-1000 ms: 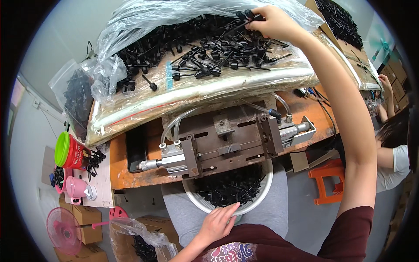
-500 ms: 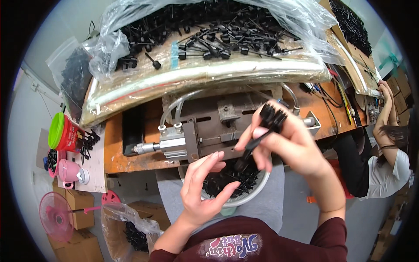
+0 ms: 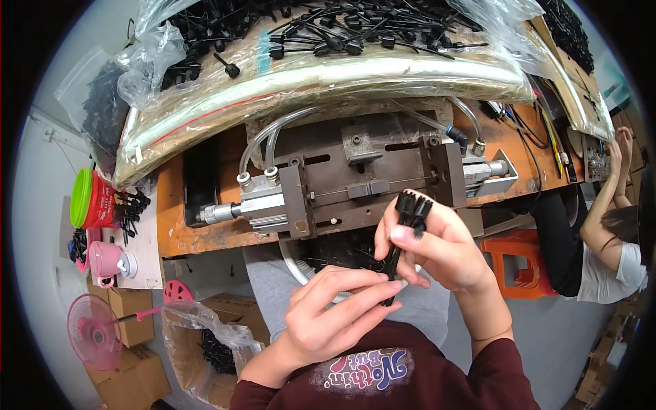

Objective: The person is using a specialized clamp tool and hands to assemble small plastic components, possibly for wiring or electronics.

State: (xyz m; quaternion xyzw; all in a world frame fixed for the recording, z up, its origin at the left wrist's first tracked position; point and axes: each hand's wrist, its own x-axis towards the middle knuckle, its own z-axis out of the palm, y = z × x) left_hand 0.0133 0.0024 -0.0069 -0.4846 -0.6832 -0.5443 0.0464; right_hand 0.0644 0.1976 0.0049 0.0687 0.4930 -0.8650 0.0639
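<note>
In my right hand (image 3: 444,249) is a small bundle of black plastic stemmed parts (image 3: 412,208). Their knobbed heads point up and away from me, with my thumb pressed across them. My left hand (image 3: 328,314) closes round the lower ends of the stems, its fingertips nearly meeting those of the right. Below both hands, a white basket (image 3: 292,263) of similar black parts rests at my lap, mostly hidden. Just beyond my hands, a dark metal fixture (image 3: 369,188) with a cylinder at each side is mounted on the orange-brown bench (image 3: 179,239).
Behind the fixture stands a wide plastic-lined tray (image 3: 328,78) heaped with black parts. At left are a red bucket (image 3: 102,205), a pink cup (image 3: 107,263), a pink fan (image 3: 99,331) and a lined carton (image 3: 181,335). An orange stool (image 3: 509,263) and another person (image 3: 608,256) are at right.
My right hand has come down toward me with the bundle, off the fixture. My left hand has moved right from open fingers to closing on the stem ends. The view has shifted slightly.
</note>
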